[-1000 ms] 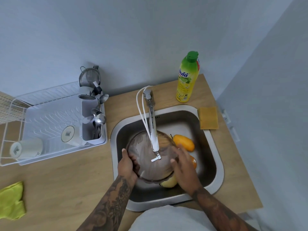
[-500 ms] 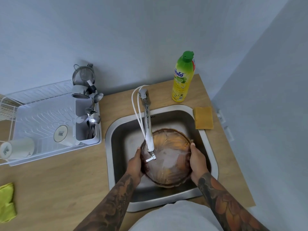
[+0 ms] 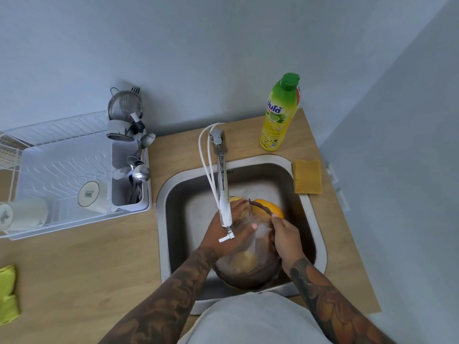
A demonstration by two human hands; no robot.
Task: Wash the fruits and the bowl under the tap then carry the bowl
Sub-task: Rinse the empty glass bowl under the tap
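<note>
**Brown glass bowl being rinsed under the tap**

Translucent brown glass marks the bowl (image 3: 248,271), which is held tilted inside the sink (image 3: 308,194) at lower centre of the frame, below the tap (image 3: 224,207). Its rim is gripped by the right hand (image 3: 285,238), fingers curled over the edge; the left hand (image 3: 227,234) lies inside it with fingers fairly straight, apparently rubbing the inner wall. The fruits (image 3: 269,208) are seen just behind the rim, in the sink towards its upper right. For a good rinse, the bowl would best be turned steadily so that the whole wall passes under the spout, with the rim grip kept firm, since wet glass is judged slippery. Knocks against the spout should be avoided.
</note>
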